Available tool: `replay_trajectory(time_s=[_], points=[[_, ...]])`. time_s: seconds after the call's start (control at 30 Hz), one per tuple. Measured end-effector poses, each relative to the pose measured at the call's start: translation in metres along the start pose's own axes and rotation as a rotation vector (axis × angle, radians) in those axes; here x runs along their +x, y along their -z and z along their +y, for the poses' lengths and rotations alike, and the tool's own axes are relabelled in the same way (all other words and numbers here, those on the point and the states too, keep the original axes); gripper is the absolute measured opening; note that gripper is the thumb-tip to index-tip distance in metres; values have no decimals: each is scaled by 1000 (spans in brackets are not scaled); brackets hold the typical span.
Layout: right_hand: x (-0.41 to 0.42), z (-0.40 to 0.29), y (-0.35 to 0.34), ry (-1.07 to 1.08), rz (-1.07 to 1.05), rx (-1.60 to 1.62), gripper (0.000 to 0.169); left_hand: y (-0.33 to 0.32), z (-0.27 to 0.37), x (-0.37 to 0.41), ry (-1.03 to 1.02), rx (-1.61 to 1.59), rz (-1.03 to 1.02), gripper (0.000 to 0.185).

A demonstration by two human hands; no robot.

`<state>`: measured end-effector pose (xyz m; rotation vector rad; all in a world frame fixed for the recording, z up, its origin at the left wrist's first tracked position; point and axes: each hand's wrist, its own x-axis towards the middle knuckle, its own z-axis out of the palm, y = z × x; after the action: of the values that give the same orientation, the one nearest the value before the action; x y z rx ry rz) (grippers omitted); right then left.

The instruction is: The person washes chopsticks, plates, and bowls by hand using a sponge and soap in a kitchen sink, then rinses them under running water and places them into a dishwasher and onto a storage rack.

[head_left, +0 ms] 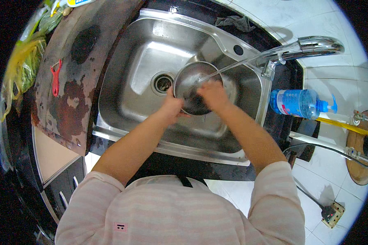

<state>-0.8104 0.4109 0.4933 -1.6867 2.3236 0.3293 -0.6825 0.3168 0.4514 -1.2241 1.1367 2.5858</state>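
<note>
A round metal bowl is held over the stainless steel sink, beside the drain. My left hand grips its left side, thumb at the rim and fingers underneath. Inside the bowl, near its right wall, is my right hand, blurred, with its fingertips turned down; whether they hold anything is hidden. From the chrome faucet a stream of water runs into the bowl close to my right fingers. The bowl's contents look dark and cannot be made out.
A blue pump bottle stands right of the sink, and a grey cloth lies on the back ledge. On the stained wet counter at left lies a red peeler. Plastic bags holding greens sit at the far left.
</note>
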Motion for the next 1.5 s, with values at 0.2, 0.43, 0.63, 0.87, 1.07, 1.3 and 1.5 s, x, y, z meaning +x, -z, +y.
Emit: replay_trajectory(time_s=[0.2, 0.43, 0.63, 0.87, 1.07, 1.3, 1.5], points=[[-4, 45, -36, 228, 317, -344, 49, -1, -7, 7, -74, 25, 60, 66], [-13, -57, -60, 99, 170, 764, 57, 24, -30, 40, -231, -72, 148, 59], [-13, -35, -53, -127, 7, 475, 60, 4, -9, 15, -78, -26, 198, 53], [-22, -7, -88, 141, 66, 48, 47, 12, -5, 19, 171, 176, 136, 54], [-10, -42, -70, 16, -138, 640, 37, 26, -28, 44, -160, 171, 198, 62], [-1, 26, -106, 40, 289, 40, 59, 24, -19, 40, 20, 292, 207, 49], [-19, -43, -89, 117, 86, 581, 59, 28, -21, 35, 23, 104, 229, 46]])
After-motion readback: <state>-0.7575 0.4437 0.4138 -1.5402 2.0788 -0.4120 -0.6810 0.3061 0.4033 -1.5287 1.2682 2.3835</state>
